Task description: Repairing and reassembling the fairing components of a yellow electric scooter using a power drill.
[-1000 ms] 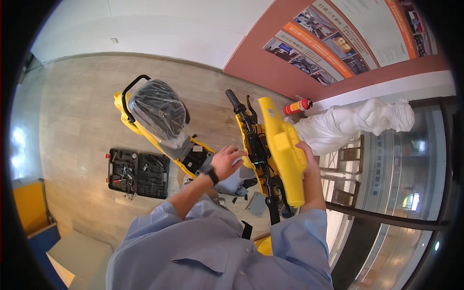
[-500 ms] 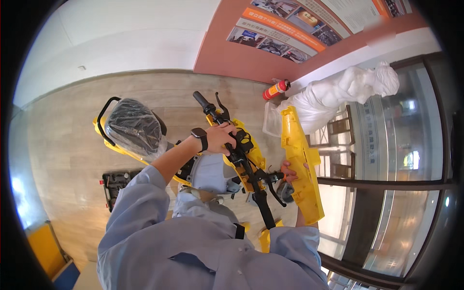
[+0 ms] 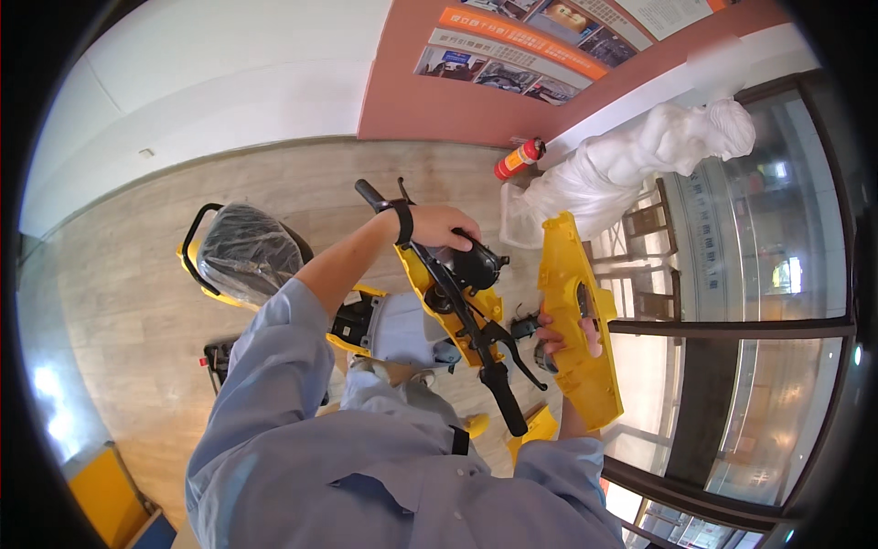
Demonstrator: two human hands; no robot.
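A scooter's handlebar [image 3: 468, 322] with black grips and brake levers runs slantwise in front of me, with yellow bodywork [image 3: 422, 276] below it. My left hand [image 3: 444, 227] closes over a rounded black housing [image 3: 477, 267] at the bar's middle; whether the housing is fixed there I cannot tell. To the right, my right hand [image 3: 551, 337] grips a long yellow plastic panel [image 3: 578, 366], held upright beyond the bar's right end. Some of its fingers show through an opening in the panel, and the panel hides the rest of that hand.
A plastic-wrapped seat [image 3: 251, 252] with a black rail stands at left, near a partly hidden dark tool case [image 3: 219, 355]. Another yellow piece [image 3: 532, 432] lies low beside my right sleeve. At the far right are a red fire extinguisher [image 3: 519, 159], a wrapped white statue [image 3: 631, 160] and glass panes.
My left hand has shifted from the handlebar's middle up and right onto the black housing, which now shows larger above the bar. The yellow panel has moved slightly right and down.
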